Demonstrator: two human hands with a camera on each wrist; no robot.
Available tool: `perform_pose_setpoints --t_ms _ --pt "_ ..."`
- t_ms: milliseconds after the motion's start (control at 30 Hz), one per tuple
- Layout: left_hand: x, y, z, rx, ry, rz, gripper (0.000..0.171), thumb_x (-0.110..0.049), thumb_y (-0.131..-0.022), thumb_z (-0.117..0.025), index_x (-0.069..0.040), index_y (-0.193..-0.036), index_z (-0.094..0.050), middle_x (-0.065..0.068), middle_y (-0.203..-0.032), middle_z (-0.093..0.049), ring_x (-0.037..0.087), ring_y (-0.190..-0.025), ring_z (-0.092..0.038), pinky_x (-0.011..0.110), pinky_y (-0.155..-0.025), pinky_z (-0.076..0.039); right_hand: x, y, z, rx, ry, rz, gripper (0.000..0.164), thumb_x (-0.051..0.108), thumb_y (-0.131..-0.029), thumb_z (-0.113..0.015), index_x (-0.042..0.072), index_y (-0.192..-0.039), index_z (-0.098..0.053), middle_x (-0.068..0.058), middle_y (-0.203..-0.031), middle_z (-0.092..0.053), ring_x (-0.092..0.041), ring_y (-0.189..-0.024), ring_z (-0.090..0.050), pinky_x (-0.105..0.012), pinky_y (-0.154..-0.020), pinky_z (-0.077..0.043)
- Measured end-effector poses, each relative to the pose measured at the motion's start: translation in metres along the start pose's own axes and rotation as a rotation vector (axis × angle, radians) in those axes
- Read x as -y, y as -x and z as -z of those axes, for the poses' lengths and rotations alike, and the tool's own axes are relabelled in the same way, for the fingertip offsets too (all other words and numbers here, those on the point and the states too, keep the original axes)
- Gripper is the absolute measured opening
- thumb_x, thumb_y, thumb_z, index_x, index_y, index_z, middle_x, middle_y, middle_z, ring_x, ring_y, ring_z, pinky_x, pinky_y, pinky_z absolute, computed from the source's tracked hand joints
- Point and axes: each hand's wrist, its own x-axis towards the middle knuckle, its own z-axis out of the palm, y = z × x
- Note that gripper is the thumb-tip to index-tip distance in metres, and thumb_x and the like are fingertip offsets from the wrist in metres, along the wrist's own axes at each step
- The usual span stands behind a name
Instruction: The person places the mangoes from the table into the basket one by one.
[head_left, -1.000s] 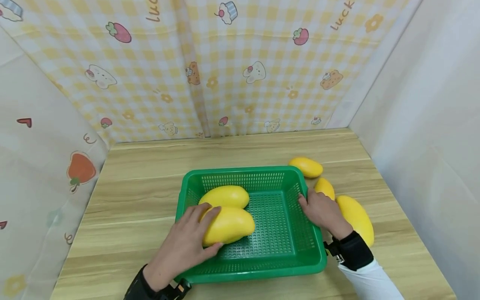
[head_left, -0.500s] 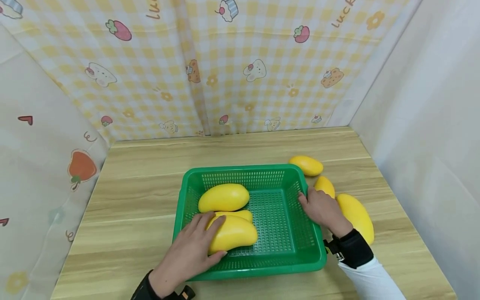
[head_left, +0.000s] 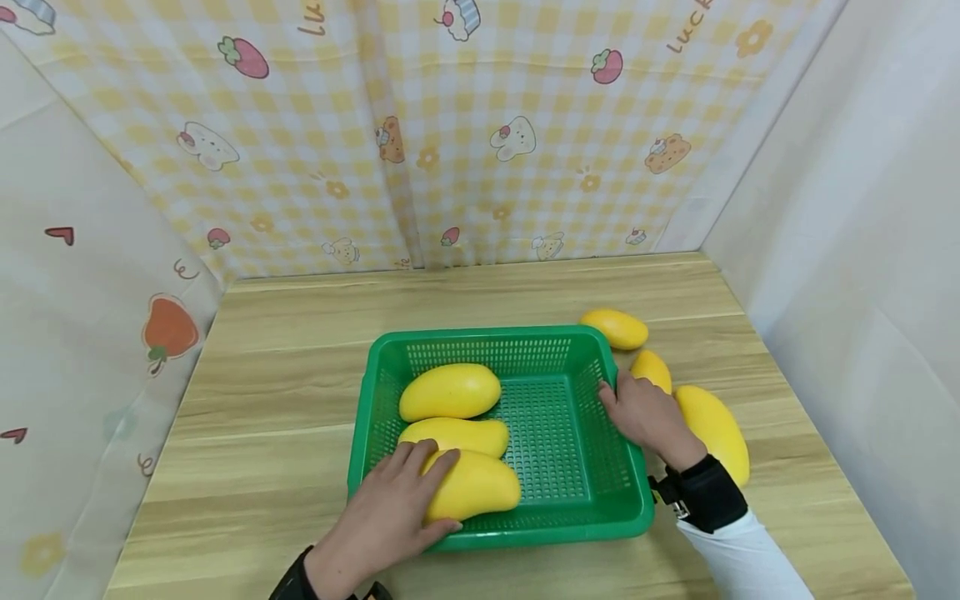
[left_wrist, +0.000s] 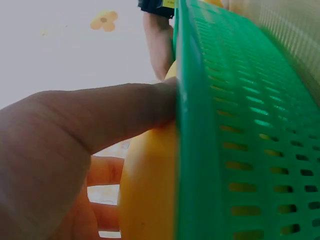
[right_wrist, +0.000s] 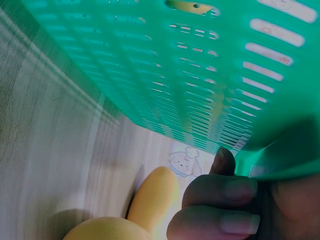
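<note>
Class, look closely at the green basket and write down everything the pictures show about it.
The green basket looks like plastic: a rectangular tub with rounded corners, slotted walls, a grid-like floor and a smooth rim. It stands upright on the wood-patterned table. Three yellow fruits lie mostly in its left half; the floor at right is bare. The right hand grips its right rim. The left hand extends over its near left corner, holding the nearest fruit; whether it touches the rim is unclear.

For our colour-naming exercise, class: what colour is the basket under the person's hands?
Green; the basket shows best in the head view.
</note>
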Motion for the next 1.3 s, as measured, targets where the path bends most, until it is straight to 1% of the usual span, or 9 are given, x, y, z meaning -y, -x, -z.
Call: perform_pose_setpoints --t_ms 133,367,467,600,733,867,967,1100,1300 --pt "0.0 -0.001 -0.001 0.028 0.022 0.005 0.07 -0.049 -0.076 -0.076 -0.01 -0.13 -0.053 0.013 -0.117 -0.051 0.028 -0.101 -0.051 0.045 -0.074 -0.05 -0.001 0.0 0.0 0.004 0.0 -0.003 0.037 0.034 -0.102 -0.036 0.004 -0.085 -0.047 -0.008 -0.062 -0.046 -0.021 -0.051 -0.047 -0.032 -0.044 -0.037" --pt "0.005 0.003 -0.003 0.015 0.064 -0.027 0.073 -0.053 -0.074 -0.073 -0.014 -0.134 -0.054 0.011 -0.121 -0.05 0.025 -0.105 -0.048 0.042 -0.074 -0.049 -0.002 -0.001 -0.001 0.0 -0.008 0.001 0.038 0.035 -0.103 -0.035 0.004 -0.085 -0.047 -0.008 -0.063 -0.045 -0.021 -0.051 -0.046 -0.031 -0.045 -0.037" --pt "0.006 0.005 -0.002 0.025 0.077 -0.04 0.065 -0.051 -0.083 -0.065 -0.015 -0.136 -0.052 0.011 -0.127 -0.05 0.026 -0.111 -0.047 0.044 -0.079 -0.049 -0.002 -0.002 0.0 0.004 -0.01 0.003 0.038 0.035 -0.103 -0.035 0.003 -0.086 -0.048 -0.008 -0.063 -0.045 -0.021 -0.052 -0.046 -0.031 -0.045 -0.038" --pt "0.007 0.006 -0.002 0.036 0.071 -0.065 0.051 -0.041 -0.093 -0.059 -0.015 -0.136 -0.053 0.012 -0.129 -0.048 0.026 -0.115 -0.046 0.046 -0.085 -0.048 -0.002 -0.002 0.001 0.011 -0.015 -0.004 0.038 0.035 -0.103 -0.035 0.002 -0.088 -0.048 -0.008 -0.064 -0.046 -0.021 -0.052 -0.047 -0.031 -0.045 -0.038" --pt "0.008 0.004 -0.003 0.013 0.059 -0.052 0.047 -0.034 -0.086 -0.072 -0.015 -0.127 -0.058 0.013 -0.126 -0.049 0.028 -0.11 -0.047 0.046 -0.076 -0.049 -0.002 -0.002 0.001 0.008 -0.015 -0.005 0.039 0.035 -0.103 -0.034 0.002 -0.089 -0.048 -0.008 -0.064 -0.046 -0.021 -0.052 -0.046 -0.031 -0.045 -0.038" --pt "0.01 0.002 -0.007 0.034 0.049 -0.006 0.047 -0.029 -0.079 -0.079 -0.014 -0.119 -0.061 0.013 -0.122 -0.049 0.03 -0.107 -0.048 0.045 -0.072 -0.048 -0.001 -0.002 0.001 0.016 -0.019 -0.006 0.038 0.035 -0.103 -0.034 0.002 -0.089 -0.048 -0.008 -0.065 -0.046 -0.021 -0.053 -0.047 -0.032 -0.046 -0.038" --pt "0.012 0.002 -0.01 0.063 0.048 0.008 0.048 -0.029 -0.078 -0.079 -0.014 -0.12 -0.062 0.013 -0.122 -0.05 0.031 -0.108 -0.047 0.045 -0.074 -0.048 -0.001 -0.002 0.0 0.015 -0.018 -0.003 0.038 0.035 -0.103 -0.034 0.003 -0.089 -0.048 -0.008 -0.064 -0.046 -0.021 -0.053 -0.047 -0.031 -0.046 -0.038" --pt "0.013 0.002 -0.012 0.068 0.059 0.01 0.05 -0.03 -0.079 -0.079 -0.013 -0.123 -0.061 0.013 -0.123 -0.049 0.03 -0.109 -0.047 0.046 -0.075 -0.048 -0.001 -0.002 0.0 0.004 -0.015 0.005 0.038 0.035 -0.103 -0.034 0.003 -0.088 -0.048 -0.007 -0.063 -0.045 -0.021 -0.052 -0.046 -0.031 -0.045 -0.038" --pt "0.013 0.002 -0.01 0.083 0.065 0.018 0.051 -0.032 -0.08 -0.078 -0.012 -0.123 -0.06 0.014 -0.123 -0.05 0.031 -0.111 -0.047 0.049 -0.079 -0.048 -0.002 -0.003 -0.002 0.013 -0.024 -0.002 0.038 0.035 -0.103 -0.035 0.003 -0.088 -0.048 -0.007 -0.063 -0.045 -0.02 -0.051 -0.046 -0.031 -0.044 -0.038"
